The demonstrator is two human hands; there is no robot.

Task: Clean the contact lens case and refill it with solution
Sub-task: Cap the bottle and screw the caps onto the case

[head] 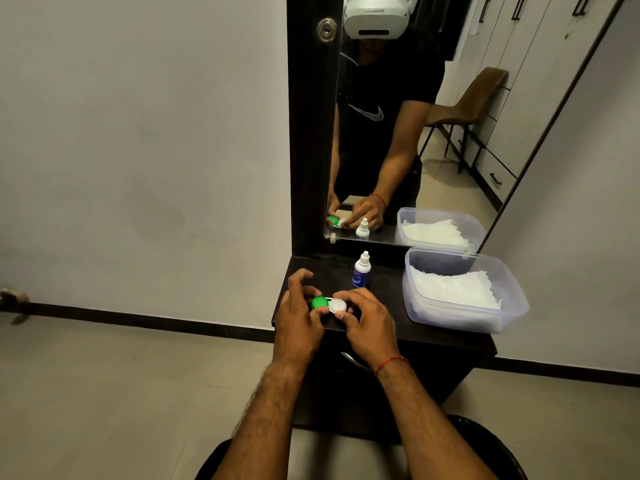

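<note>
**Both hands on the lens case at the dresser's front edge**

On the dark tabletop (pixel 388 292), close to its front left corner, sat the contact lens case (pixel 329 304), one cap green (pixel 320 302) and the other white (pixel 337 305), both caps in place. The person's left hand (pixel 298 320) was closed on the green side, thumb against its near edge and fingers curled over the far side. The right hand (pixel 369 323) pinched the white cap between thumb and forefinger; a red thread (pixel 391 362) circled that wrist.

Just behind the case stood a small solution bottle (pixel 361 270), upright, white nozzle cap on, apart from both hands. To the right, well clear of the case, a clear plastic tub (pixel 464 317) held crumpled white tissue (pixel 453 287). A mirror (pixel 415 140) in a dark frame rose from the back of the tabletop and repeated the hands, bottle and tub.
</note>
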